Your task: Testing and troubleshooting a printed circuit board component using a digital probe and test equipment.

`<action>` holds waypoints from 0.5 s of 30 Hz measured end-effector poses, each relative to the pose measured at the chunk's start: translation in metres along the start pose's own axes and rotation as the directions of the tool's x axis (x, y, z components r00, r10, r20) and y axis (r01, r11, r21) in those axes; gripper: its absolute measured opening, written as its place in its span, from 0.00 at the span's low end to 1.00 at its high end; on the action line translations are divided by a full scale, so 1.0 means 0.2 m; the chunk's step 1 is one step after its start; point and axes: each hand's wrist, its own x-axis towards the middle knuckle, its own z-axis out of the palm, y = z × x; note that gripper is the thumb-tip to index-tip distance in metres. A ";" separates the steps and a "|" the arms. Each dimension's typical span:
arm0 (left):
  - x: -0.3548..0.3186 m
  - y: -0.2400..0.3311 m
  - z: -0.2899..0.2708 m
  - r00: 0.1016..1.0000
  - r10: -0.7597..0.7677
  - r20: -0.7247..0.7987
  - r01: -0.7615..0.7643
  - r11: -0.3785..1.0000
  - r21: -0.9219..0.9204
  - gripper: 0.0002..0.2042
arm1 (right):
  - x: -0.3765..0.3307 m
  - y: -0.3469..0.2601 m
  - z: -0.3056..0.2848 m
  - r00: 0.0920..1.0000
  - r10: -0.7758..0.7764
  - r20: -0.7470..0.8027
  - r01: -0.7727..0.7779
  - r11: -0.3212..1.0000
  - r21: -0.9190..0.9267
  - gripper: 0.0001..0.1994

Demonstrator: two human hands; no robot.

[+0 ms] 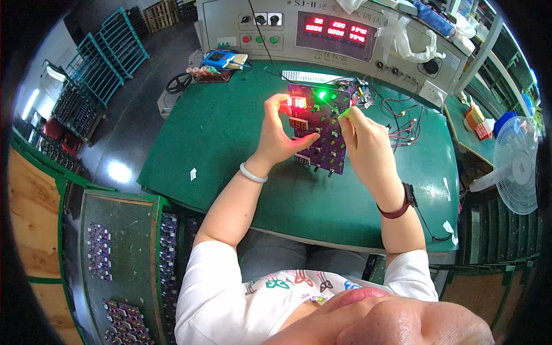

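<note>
A purple circuit board (324, 150) stands tilted over the green bench, with small parts, digit displays and green lights on its face. At its upper left a display glows red, and a bright green light shines near the top. My left hand (279, 132) is closed on the board's left side, fingers by the lit display and thumb reaching across the face. My right hand (366, 138) pinches a thin tool (344, 114), green at the fingertips, with a slender shaft toward the upper part of the board. Its exact tip is hard to make out.
A grey test console (345, 49) with dials and red readouts lines the bench (213, 144) at the back. Red and black leads (408, 123) lie to the right, near a white fan (516, 167). A blue meter (218, 58) sits back left; boards (99, 251) rest on a lower-left rack.
</note>
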 end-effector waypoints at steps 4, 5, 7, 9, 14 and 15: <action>0.00 0.01 0.00 1.000 -0.012 -0.001 0.012 1.000 -0.013 0.48 | 0.00 0.00 0.00 1.000 0.006 0.009 -0.006 1.000 0.008 0.07; 0.00 0.01 0.00 1.000 -0.012 -0.001 0.012 1.000 -0.019 0.48 | 0.00 0.00 0.00 1.000 0.006 0.007 -0.006 1.000 0.006 0.07; 0.00 0.01 0.00 1.000 -0.011 -0.001 0.011 1.000 -0.027 0.48 | 0.00 0.00 0.00 1.000 0.006 0.005 -0.006 1.000 0.002 0.07; 0.01 0.01 0.01 1.000 -0.013 0.002 0.013 1.000 -0.013 0.48 | 0.00 0.00 -0.01 1.000 0.011 0.004 -0.011 1.000 -0.006 0.06; 0.00 0.01 0.00 1.000 -0.018 -0.010 0.018 1.000 -0.013 0.47 | 0.00 0.00 -0.01 1.000 0.007 0.006 -0.007 1.000 -0.006 0.07; 0.01 0.01 0.01 1.000 -0.016 -0.022 0.016 1.000 -0.017 0.47 | 0.00 0.00 -0.01 1.000 0.011 0.005 -0.011 1.000 -0.011 0.07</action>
